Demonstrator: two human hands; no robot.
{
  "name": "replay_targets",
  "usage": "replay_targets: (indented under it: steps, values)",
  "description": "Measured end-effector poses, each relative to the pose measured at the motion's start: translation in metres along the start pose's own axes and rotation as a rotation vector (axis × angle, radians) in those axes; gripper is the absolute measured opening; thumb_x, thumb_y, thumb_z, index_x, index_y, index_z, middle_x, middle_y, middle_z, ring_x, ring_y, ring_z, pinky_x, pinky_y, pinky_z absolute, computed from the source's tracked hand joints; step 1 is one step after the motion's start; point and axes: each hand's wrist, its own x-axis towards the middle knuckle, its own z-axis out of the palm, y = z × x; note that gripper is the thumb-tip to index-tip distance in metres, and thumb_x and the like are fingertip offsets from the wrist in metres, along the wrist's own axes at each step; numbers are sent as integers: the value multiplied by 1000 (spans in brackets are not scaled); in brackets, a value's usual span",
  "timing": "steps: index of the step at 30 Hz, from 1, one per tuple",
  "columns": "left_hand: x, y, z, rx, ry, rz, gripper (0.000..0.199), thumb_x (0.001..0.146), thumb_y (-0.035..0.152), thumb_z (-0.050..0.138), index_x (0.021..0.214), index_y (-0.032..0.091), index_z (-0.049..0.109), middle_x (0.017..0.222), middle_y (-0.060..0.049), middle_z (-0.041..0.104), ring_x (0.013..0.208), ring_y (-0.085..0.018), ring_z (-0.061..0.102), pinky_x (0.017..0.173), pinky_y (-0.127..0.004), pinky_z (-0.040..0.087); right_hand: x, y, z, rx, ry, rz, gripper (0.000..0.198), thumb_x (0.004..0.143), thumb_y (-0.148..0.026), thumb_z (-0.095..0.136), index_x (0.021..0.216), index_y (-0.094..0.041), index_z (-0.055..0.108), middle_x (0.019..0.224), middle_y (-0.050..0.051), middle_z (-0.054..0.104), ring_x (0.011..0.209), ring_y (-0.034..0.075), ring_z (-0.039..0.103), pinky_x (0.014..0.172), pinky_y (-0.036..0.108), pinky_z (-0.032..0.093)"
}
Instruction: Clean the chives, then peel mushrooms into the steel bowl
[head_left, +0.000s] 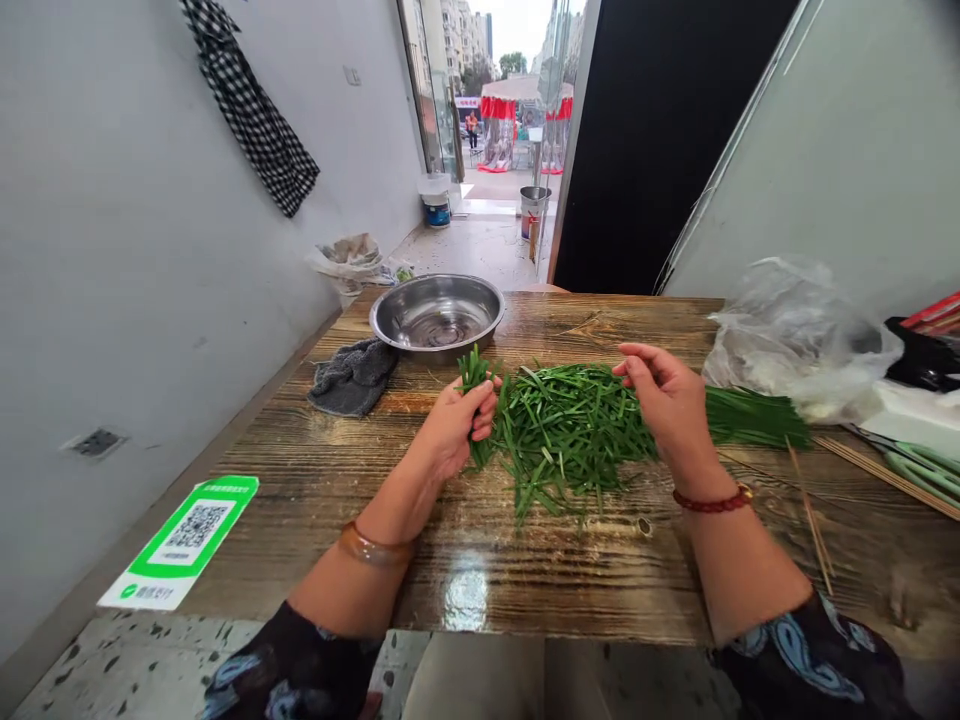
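My left hand (469, 415) is closed around a small upright bunch of cut garlic chives (473, 368), whose green ends stick out above and below the fist. To its right, a loose heap of cut garlic chives (574, 425) lies on the wooden table (315, 510). Over the heap's right side is my right hand (664, 395), its fingers loosely bent and the thumb near the fingertips; I see nothing held in it. Beyond that wrist lies a bundle of long chives (757, 417), partly hidden by the hand.
A steel basin (439, 345) stands at the table's far left edge, beside a grey cloth (352, 378). A clear plastic bag (802, 340), thin sticks (810, 515) and green-handled scissors (922, 465) lie at right. A green QR-code card (184, 540) lies at left.
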Motion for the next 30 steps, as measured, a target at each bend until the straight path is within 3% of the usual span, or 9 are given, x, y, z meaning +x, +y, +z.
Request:
replay_targets:
  steps: [3, 6, 10, 15, 19, 24, 27, 30]
  values:
    - [-2, -2, 1, 100, -34, -39, 35, 70, 40, 74, 87, 14, 58, 58, 8, 35, 44, -2, 27, 37, -13, 18, 2, 12, 3, -137, -120, -46, 30, 87, -37, 51, 103, -18, 69, 82, 6, 71, 72, 18, 63, 68, 31, 47]
    - [-5, -2, 2, 105, -119, -82, 46, 68, 52, 73, 91, 14, 59, 61, 7, 38, 46, -2, 29, 38, -13, 20, -2, 18, 12, -299, -218, -184, 28, 90, -34, 49, 99, -20, 71, 90, 7, 71, 80, 20, 63, 72, 32, 46]
    - [-5, -2, 2, 23, -174, -149, 59, 74, 68, 56, 94, 13, 61, 63, 5, 40, 45, -3, 29, 37, -15, 20, -11, 21, 25, -517, -318, -346, 25, 91, -32, 50, 100, -22, 72, 90, 7, 68, 84, 21, 61, 73, 33, 44]
    - [-1, -7, 2, 70, -64, -95, 39, 73, 50, 69, 84, 14, 58, 57, 9, 32, 41, -1, 23, 36, -14, 16, -15, 25, 32, -744, -322, -423, 22, 89, -34, 55, 98, -24, 72, 85, 7, 65, 82, 22, 57, 66, 33, 38]
    - [-2, -7, 3, 82, -49, -36, 37, 68, 43, 76, 80, 15, 55, 56, 10, 32, 42, -1, 26, 37, -13, 18, -13, 23, 29, -664, -278, -406, 19, 88, -32, 55, 88, -24, 73, 85, 7, 64, 81, 22, 57, 67, 33, 40]
    - [0, -8, 2, 39, -11, 8, 33, 71, 43, 72, 78, 16, 53, 55, 9, 34, 42, -2, 26, 37, -14, 20, -11, 6, 18, -313, -175, -317, 21, 90, -33, 51, 90, -21, 69, 88, 6, 66, 83, 20, 60, 73, 32, 45]
    - [2, -10, 0, 62, 39, 110, 27, 77, 41, 66, 76, 17, 53, 57, 8, 41, 43, -4, 33, 39, -16, 28, -10, -4, 11, -299, -288, -341, 21, 91, -31, 50, 89, -21, 68, 84, 5, 67, 78, 19, 61, 72, 32, 45]
    - [3, -11, 1, 132, 97, 237, 23, 80, 39, 62, 76, 17, 57, 68, 2, 57, 57, -8, 51, 55, -21, 43, -11, -12, 10, -315, -461, -393, 19, 90, -28, 51, 88, -22, 69, 84, 5, 67, 77, 19, 61, 71, 31, 45]
